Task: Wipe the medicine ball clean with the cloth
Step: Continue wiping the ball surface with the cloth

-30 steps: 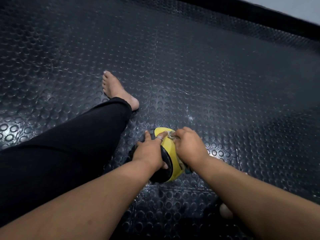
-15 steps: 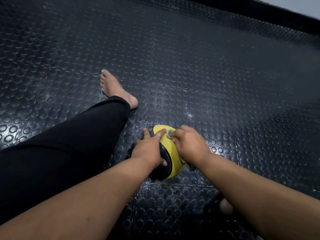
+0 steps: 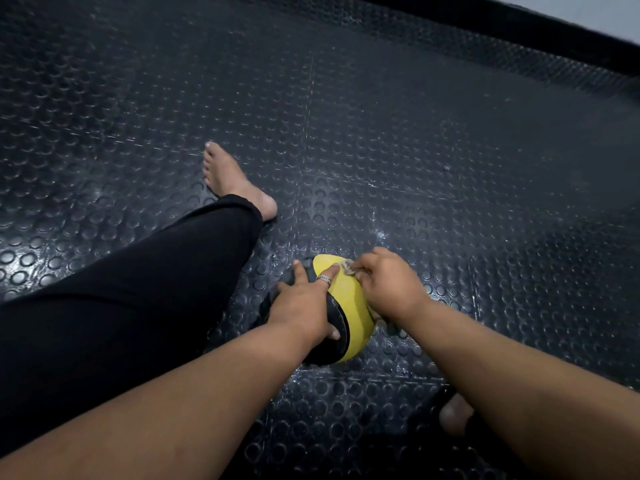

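Observation:
A yellow and black medicine ball (image 3: 349, 306) sits on the studded rubber floor between my arms. My left hand (image 3: 304, 303) lies spread over its black left side, fingers fairly straight, a ring on one finger. My right hand (image 3: 391, 284) is curled on the ball's upper right, gripping a small pale cloth (image 3: 347, 266), of which only a crumpled edge shows past the fingers against the yellow panel. The ball's right side is hidden under that hand.
My left leg in black trousers (image 3: 138, 299) stretches out to the left, its bare foot (image 3: 232, 181) on the floor. Another bare foot (image 3: 455, 415) shows under my right forearm. A black raised border (image 3: 519, 32) runs along the far edge of the dark floor (image 3: 450, 168).
Both hands stay on the ball with almost no shift. The cloth remains bunched at the top of the yellow panel. The view has moved slightly.

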`<state>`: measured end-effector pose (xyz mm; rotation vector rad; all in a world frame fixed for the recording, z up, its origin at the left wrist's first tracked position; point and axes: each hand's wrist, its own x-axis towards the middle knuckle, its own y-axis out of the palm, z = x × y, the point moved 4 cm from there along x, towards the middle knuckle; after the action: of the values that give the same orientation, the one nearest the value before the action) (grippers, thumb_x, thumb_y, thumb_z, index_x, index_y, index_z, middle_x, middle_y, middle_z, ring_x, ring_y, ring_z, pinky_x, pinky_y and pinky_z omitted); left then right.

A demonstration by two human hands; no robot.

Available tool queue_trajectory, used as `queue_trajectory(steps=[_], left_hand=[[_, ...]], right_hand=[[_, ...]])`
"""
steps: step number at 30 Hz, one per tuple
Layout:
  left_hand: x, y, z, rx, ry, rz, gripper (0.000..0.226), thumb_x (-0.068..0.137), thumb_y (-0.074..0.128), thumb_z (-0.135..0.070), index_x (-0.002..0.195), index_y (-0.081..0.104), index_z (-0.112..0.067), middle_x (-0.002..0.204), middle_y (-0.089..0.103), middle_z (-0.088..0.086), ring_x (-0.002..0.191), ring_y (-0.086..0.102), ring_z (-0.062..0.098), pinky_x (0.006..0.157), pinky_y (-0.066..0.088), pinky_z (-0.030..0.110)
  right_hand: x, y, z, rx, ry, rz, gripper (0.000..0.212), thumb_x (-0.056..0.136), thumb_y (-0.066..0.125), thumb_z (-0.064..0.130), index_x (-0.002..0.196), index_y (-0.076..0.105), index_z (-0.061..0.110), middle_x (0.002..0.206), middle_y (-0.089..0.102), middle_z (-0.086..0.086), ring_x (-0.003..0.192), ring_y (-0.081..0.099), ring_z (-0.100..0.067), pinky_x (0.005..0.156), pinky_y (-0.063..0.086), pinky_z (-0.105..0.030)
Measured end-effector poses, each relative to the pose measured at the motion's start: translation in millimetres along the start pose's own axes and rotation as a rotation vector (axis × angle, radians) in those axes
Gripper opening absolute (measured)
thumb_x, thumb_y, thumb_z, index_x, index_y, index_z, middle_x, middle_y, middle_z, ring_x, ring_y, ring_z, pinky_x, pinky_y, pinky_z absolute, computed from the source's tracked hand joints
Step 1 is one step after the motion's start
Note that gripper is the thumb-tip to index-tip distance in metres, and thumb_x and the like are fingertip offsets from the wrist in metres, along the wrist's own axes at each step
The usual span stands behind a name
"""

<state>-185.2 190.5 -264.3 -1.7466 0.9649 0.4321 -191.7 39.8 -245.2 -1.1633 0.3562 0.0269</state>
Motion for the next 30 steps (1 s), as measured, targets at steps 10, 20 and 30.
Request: queue_trajectory(steps=[10, 20, 30], left_hand=[[2, -1, -5, 0.004, 0.017, -0.016, 0.111, 0.075, 0.083, -0.035, 0.150, 0.003, -0.051, 0.162, -0.014, 0.009, 0.145, 0.011, 0.047, 0.108, 0.038, 0.053], [3, -2, -5, 0.003, 0.027, -0.010, 0.109, 0.075, 0.082, -0.035, 0.151, 0.005, -0.050, 0.162, -0.016, 0.008, 0.146, 0.010, 0.046, 0.109, 0.037, 0.052], [7, -7, 6, -0.038, 0.013, -0.031, 0.111, 0.071, 0.085, -0.037, 0.150, 0.009, -0.051, 0.164, -0.008, 0.007, 0.142, 0.025, 0.041, 0.111, 0.037, 0.048]], right_hand=[[-2, -1, 13, 0.041, 0.020, -0.056, 0.024, 0.089, 0.051, 0.013, 0.104, 0.069, 0.016, 0.097, 0.055, -0.003, 0.094, 0.057, -0.025, 0.076, 0.047, -0.032], [3, 3, -2, 0.149, 0.284, -0.044, 0.024, 0.088, 0.051, 0.009, 0.102, 0.070, 0.016, 0.100, 0.065, -0.006, 0.093, 0.060, -0.023, 0.073, 0.044, -0.024], [-23, -4, -13, 1.044, 0.555, -0.028, 0.016, 0.084, 0.062, 0.000, 0.076, 0.066, 0.013, 0.072, 0.065, -0.005, 0.064, 0.058, -0.018, 0.062, 0.048, -0.026]])
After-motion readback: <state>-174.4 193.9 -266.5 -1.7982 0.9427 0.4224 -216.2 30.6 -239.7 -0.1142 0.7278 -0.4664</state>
